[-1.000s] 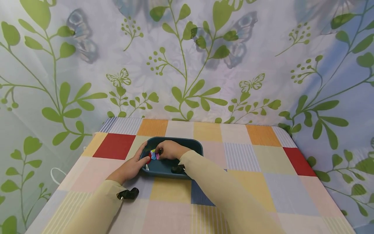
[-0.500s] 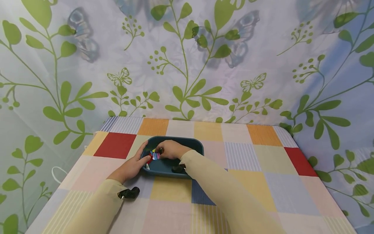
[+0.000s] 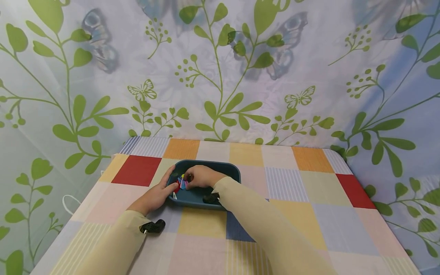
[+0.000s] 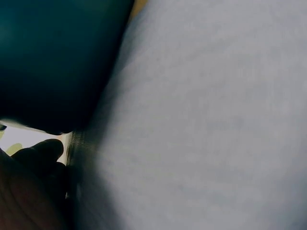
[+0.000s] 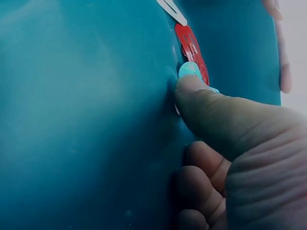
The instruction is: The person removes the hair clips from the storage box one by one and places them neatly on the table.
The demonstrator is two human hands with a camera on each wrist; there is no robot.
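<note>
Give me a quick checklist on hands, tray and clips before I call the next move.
1. Left hand touching the tray at its left end: ok.
2. Right hand pinching among the hair clips: ok.
3. Which clip it grips: cannot tell; its thumb covers part of the light-blue clip.
4. White clip inside the tray: ok.
5. Clips spread apart: not ok; bunched near the left end.

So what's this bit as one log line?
right hand: pinching turquoise hair clip; left hand: touching teal tray; white snap clip: inside tray
</note>
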